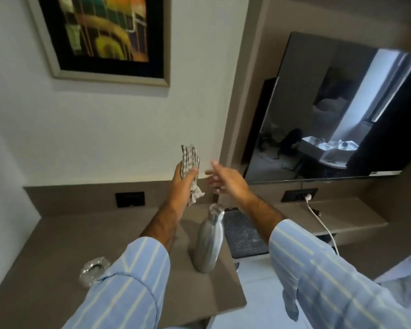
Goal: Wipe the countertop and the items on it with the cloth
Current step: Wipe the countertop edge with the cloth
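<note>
Two hands up in front of the wall, well above the countertop (57,245). Left hand (183,184) is closed around the cloth (189,162), a checked rag bunched in the fist with ends poking out top and bottom, so it's carried, not yet spread for wiping. Right hand (223,179) is empty, fingers loosely spread, just beside the cloth; looks like it's going in to refold or take it, but that's a guess

Nothing is touching the surface right now. Items waiting on it:
- steel bottle (209,243), upright near the counter's right edge, directly under the hands
- glass ashtray-like piece (93,271), front left, partly hidden by the left sleeve (128,281)
- dark perforated box (243,236) just right of the bottle, on a lower shelf

White cable (323,226) trails from the wall socket (299,194) across the shelf under the TV (342,110), a likely snag when wiping there

Judgement: wiping hasn't started on anything visible; bottle probably needs lifting or steadying with the free hand
</note>
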